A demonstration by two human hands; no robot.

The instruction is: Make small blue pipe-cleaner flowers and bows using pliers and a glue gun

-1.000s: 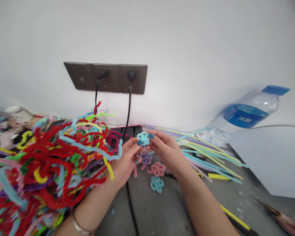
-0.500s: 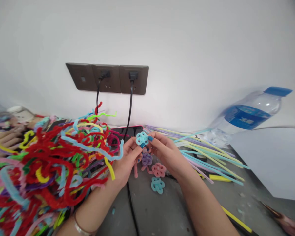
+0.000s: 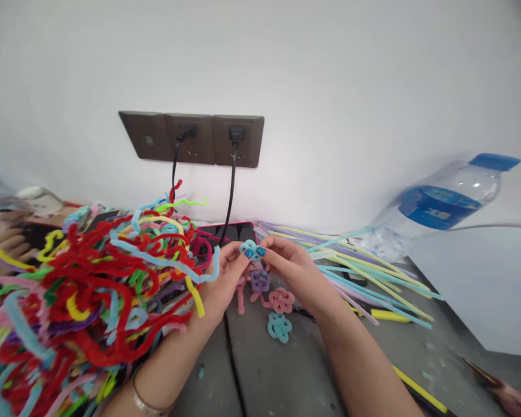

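Observation:
Between the fingertips of both hands is a light blue pipe cleaner flower (image 3: 249, 245), partly covered by the thumbs. My left hand (image 3: 228, 275) pinches its left side, thumb in front. On its right side, my right hand (image 3: 289, 263) is closed in a pinch as well. Just below the fingers lies a purple pipe cleaner flower (image 3: 259, 281) on the grey table (image 3: 282, 382). A pink flower (image 3: 281, 300) and a second light blue flower (image 3: 279, 328) rest nearer to me.
A tangled heap of coloured pipe cleaners (image 3: 108, 289) covers the left side. Straight pipe cleaners (image 3: 373, 272) lie to the right, by a tilted water bottle (image 3: 443, 202) and white paper (image 3: 481, 284). A black cable (image 3: 232, 362) crosses the table. Another person's hand (image 3: 8, 237) shows far left.
The held flower has tipped from facing me to a flatter angle, and both thumbs now press on its front. At far left the other person's hand has moved.

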